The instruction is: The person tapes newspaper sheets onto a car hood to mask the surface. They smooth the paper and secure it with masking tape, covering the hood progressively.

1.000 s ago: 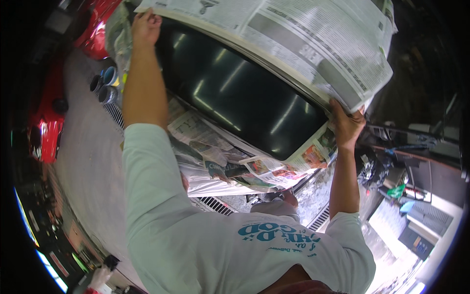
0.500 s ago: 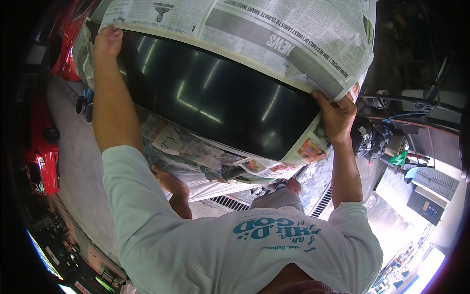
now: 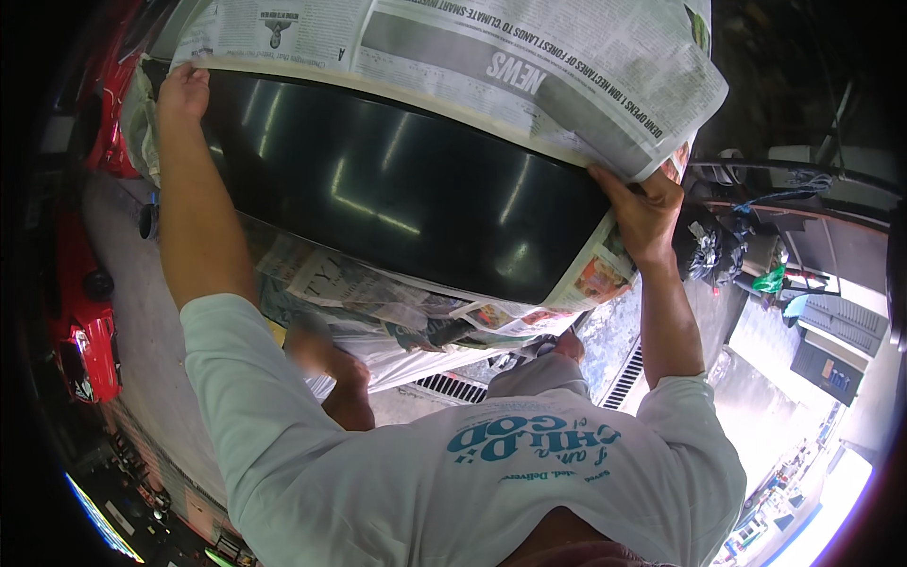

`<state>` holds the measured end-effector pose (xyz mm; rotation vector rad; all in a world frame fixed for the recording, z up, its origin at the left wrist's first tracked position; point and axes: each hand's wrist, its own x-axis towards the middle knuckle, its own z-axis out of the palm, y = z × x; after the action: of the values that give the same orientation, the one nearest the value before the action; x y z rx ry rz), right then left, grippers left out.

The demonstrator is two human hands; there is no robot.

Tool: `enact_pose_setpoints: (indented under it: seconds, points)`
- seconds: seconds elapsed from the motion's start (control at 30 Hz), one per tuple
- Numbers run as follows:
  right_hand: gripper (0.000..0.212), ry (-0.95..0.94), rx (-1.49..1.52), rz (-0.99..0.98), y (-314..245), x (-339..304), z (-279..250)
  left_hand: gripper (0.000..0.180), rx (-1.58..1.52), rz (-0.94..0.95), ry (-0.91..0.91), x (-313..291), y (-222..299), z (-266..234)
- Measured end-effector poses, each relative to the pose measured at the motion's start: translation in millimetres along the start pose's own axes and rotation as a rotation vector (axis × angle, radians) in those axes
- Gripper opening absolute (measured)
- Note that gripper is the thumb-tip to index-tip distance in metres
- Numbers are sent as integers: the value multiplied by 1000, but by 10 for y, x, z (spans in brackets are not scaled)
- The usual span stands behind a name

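1. Where the dark glossy panel (image 3: 406,194) is bounded by its far long edge, a printed newspaper sheet (image 3: 444,71) is laid beyond it, with the paper's near edge brought close along that boundary.
2. Weight is judged to be slight and the paper limp, so it would be easily creased, or torn if strained at one point. It is probably best held by both near corners at once, under light, even tension. The panel's gloss is judged to be slippery beneath paper.
3. At the panel's far left corner, the sheet's edge is pinched by the left hand (image 3: 185,92), whose fingertips are drawn together on the paper.
4. At the panel's far right corner, the right hand (image 3: 647,210) is set with its thumb spread from the fingers, beside the sheet's bowed corner; since the fingertips are partly hidden, it cannot be told whether the edge is pinched or merely pressed.
5. The sheet's longer visible spread is aligned with the panel's length, slanted downward from left to right; its near edge is turned toward the panel.
6. Rumpled newspaper (image 3: 350,283) is draped along the panel's near side.
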<state>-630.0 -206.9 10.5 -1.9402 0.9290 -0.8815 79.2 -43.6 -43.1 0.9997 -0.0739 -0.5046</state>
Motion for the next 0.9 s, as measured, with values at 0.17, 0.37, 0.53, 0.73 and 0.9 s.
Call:
enact_pose_setpoints:
  seconds: [0.17,0.37,0.53,0.73,0.9]
  points:
    - [21,80,-155,-139,-43,32,-11,15,-41,16,-102,-11,1,-19]
    - [21,75,-96,-37,-27,-33,-27,23,-26,14,-143,18,86,-109]
    - [23,66,-117,-137,14,-92,-25,24,11,21,-58,-154,-16,67]
    - [22,56,-55,-132,33,-82,-17,21,66,-10,-76,-39,132,-50]
    - [22,47,-127,-134,81,-88,-71,17,32,-21,-28,-112,87,72]
